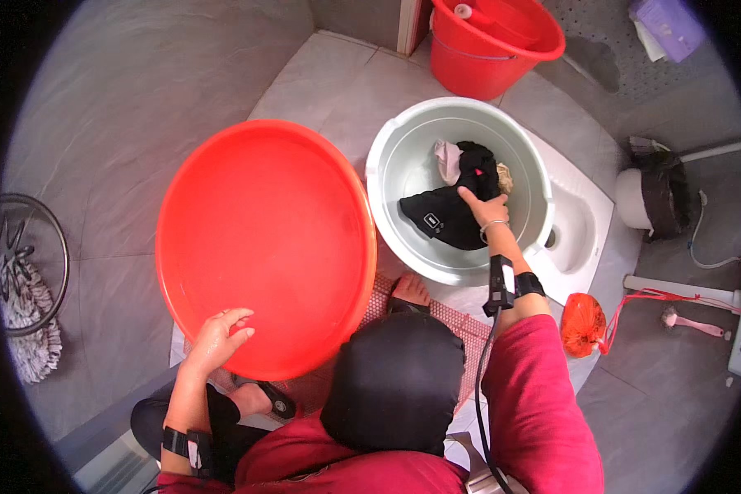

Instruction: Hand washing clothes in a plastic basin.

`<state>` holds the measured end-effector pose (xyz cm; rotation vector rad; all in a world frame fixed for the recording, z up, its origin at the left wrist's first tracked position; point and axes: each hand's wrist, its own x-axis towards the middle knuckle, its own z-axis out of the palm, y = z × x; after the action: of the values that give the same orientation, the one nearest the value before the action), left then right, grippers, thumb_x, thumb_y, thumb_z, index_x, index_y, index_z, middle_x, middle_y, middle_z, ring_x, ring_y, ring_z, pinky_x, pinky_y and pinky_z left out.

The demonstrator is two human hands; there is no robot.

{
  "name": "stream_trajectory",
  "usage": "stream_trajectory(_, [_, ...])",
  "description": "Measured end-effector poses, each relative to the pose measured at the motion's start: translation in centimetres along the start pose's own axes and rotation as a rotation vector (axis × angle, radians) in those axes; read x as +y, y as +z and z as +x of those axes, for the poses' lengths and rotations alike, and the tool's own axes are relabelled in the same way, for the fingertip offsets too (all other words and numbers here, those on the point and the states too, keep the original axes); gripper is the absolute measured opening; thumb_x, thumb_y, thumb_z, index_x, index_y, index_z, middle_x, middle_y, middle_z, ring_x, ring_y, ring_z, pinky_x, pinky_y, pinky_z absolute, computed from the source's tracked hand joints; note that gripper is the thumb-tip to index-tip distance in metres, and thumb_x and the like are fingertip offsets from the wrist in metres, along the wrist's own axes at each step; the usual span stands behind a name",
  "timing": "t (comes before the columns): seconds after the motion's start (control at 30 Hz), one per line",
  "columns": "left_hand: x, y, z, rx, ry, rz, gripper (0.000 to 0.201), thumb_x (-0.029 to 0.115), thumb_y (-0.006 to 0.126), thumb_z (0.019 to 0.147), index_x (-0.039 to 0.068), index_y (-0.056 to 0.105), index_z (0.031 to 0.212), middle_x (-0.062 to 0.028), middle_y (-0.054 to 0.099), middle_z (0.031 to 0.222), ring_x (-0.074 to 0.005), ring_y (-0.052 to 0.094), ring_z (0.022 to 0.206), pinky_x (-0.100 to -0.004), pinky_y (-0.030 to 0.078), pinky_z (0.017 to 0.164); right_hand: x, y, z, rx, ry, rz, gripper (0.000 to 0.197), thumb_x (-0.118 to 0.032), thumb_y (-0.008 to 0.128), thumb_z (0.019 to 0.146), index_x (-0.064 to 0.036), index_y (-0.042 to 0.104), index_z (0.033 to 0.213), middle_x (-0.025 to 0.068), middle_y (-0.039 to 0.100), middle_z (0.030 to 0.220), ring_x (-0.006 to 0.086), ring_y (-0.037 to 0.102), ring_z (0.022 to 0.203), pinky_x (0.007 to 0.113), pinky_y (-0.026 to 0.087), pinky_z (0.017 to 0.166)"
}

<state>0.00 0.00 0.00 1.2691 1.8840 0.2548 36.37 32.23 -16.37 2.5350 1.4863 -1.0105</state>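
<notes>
A pale grey-green basin [387, 222] holds a small heap of clothes: a black garment [436, 216] with a small white patch, a pale pink piece of cloth [447, 162] and a beige piece [504, 178]. My right hand [487, 209] reaches into this basin and grips the black garment, thumb on top; its other fingertips are partly hidden in the cloth. To the left stands a wide red basin [166, 272], seemingly with water in it. Over its near rim hovers my left hand [220, 336], wet and holding nothing, thumb and fingers apart.
Behind the pale basin stands a red bucket [469, 70]. A white squat toilet [580, 239] lies to its right, with a dark-lined bin [634, 202], a red plastic bag [580, 325] and a pink-handled brush [696, 323] beyond. A mop [37, 329] rests at far left.
</notes>
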Motion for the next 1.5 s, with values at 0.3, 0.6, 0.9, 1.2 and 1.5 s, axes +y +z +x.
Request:
stream_trajectory(0.3, [-1.6,1.6,2.3,-0.005,-0.042,0.116,0.029,0.012,0.060,0.072,0.003,0.054,0.098,-0.0162,0.057,0.087,-0.0260,0.056,0.082,-0.0328,0.044,0.072,-1.0,1.8,2.5,0.028,0.022,-0.104,0.081,-0.040,0.066,0.057,-0.0022,0.029,0.119,0.0162,0.051,0.111,0.0289,0.050,0.101,0.045,0.034,0.087])
stream_trajectory(0.6, [-2.9,2.4,1.7,0.039,0.004,0.052,0.028,0.009,0.061,0.071,0.001,0.054,0.098,-0.0116,0.058,0.085,-0.0193,0.056,0.081,-0.0280,0.044,0.071,0.1,-2.3,-2.2,0.060,-0.501,0.614,0.053,-0.011,0.063,0.053,0.0027,0.050,0.103,0.0155,0.057,0.095,0.0245,0.056,0.084,0.031,0.044,0.076])
stream_trajectory(0.9, [-1.8,4.2,2.7,0.045,-0.103,-0.683,0.059,0.019,0.062,0.074,0.012,0.031,0.125,-0.0135,0.044,0.116,-0.0240,0.051,0.094,-0.0346,0.045,0.075,-10.3,-3.5,-15.3,-0.519,-0.999,0.647,0.067,-0.020,0.072,0.054,0.0040,0.043,0.109,0.0140,0.054,0.098,0.0199,0.052,0.092,0.029,0.040,0.082])
stream_trajectory(1.2, [-4.0,6.3,6.0,0.199,-0.382,-1.327,0.027,0.007,0.055,0.075,0.011,0.045,0.100,-0.0035,0.054,0.081,-0.0177,0.056,0.067,-0.0285,0.046,0.054,-12.7,7.9,-16.3,-1.131,-0.950,0.437,0.043,-0.009,0.061,0.073,-0.0007,0.046,0.112,0.0085,0.055,0.097,0.0137,0.050,0.093,0.027,0.041,0.081])
stream_trajectory(1.5, [-10.3,6.0,8.5,0.804,-0.172,-0.645,0.074,0.020,0.065,0.071,0.013,0.021,0.130,-0.0157,0.030,0.126,-0.0259,0.040,0.108,-0.0344,0.036,0.087,-12.8,7.0,-13.4,-1.038,-1.228,0.357,0.052,-0.021,0.064,0.071,-0.0074,0.045,0.117,0.0165,0.047,0.109,0.0248,0.046,0.102,0.031,0.036,0.089])
